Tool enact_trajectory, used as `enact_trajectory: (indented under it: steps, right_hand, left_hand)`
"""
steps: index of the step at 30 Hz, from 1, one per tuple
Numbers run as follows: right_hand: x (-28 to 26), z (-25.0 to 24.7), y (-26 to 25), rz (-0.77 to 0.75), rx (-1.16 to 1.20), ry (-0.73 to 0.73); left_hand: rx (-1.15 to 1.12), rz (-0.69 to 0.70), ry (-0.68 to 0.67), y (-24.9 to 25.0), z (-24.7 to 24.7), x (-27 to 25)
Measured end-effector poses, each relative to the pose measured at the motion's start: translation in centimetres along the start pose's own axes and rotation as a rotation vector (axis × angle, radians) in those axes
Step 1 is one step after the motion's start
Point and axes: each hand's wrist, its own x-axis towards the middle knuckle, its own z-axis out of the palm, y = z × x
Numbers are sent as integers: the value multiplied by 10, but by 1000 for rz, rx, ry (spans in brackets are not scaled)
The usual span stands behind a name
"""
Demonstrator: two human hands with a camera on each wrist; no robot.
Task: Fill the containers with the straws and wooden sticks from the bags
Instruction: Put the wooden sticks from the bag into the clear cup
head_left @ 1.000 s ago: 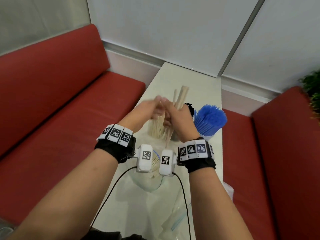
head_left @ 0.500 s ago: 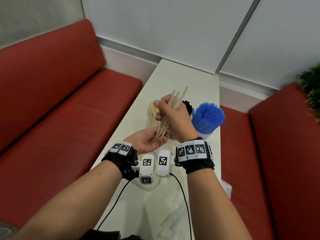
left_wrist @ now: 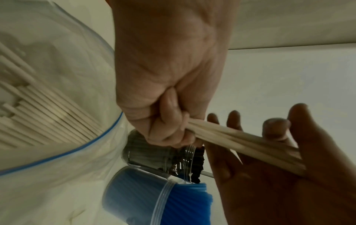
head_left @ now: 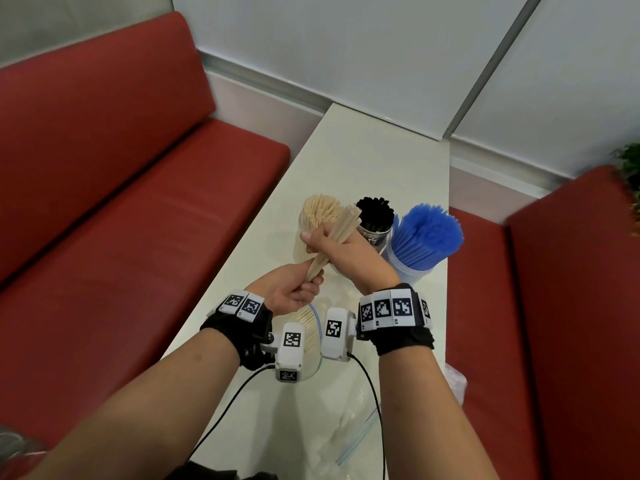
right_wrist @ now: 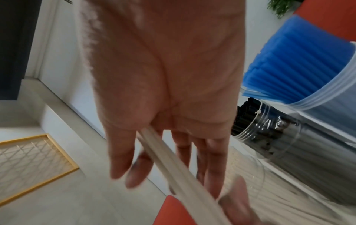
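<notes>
Fingers [left_wrist: 169, 121] of the left hand [head_left: 291, 289] are curling tightly round the lower end of a small bundle of wooden sticks [head_left: 341, 233], while the right hand [head_left: 341, 249] is wrapping its fingers [head_left: 313, 242] round the same bundle higher up, so both hands are gripping it above the table [head_left: 363, 161]. The bundle is tilting up and away, its top end sitting in front of a clear container of pale sticks [head_left: 317, 216]. Just right of that container a jar of black straws [head_left: 375, 216] is standing, and next to it a tub of blue straws [head_left: 424, 240] is fanning out. Below the wrists a clear plastic bag [left_wrist: 63, 152] with a blue zip line is lying on the table, holding more pale sticks.
</notes>
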Motion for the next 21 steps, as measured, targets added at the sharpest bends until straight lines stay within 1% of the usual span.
enact_trajectory:
  steps: [3,6,8,10,11,12,14,16,17,19,21]
  right_hand:
    - [4,-13,-3,53,-99,-56]
    - [10,-30,-12,86,-131,-87]
    - [19,-42,-20,61,-100,-22]
    - [31,-54,-26,7,-64,102]
    - [39,-59,-28,-25,-43,176]
    - [47,-62,-29,-58,-24,250]
    - [63,-63,-29,-99,-11,359]
    - [78,-60,-23,-89,-48,398]
    - [84,-57,-19,-74,-84,398]
    - [96,-52,-10,-36,-175,370]
    - [105,-47,1,7,-226,348]
  left_hand:
    - [91,59,122,1,-10,7]
    - [121,124,164,5,-18,12]
    - [139,163,191,11,-21,14]
    - [219,191,203,22,-25,12]
    - [292,188,178,27,-27,9]
    - [375,164,124,31,-28,6]
    - [559,50,-37,38,-27,-3]
    - [795,-121,-191,39,-22,-7]
    - [933,-211,-234,38,-20,-8]
    - [1209,-358,-230,32,-18,-3]
    - [1453,-426,-166,24,-18,5]
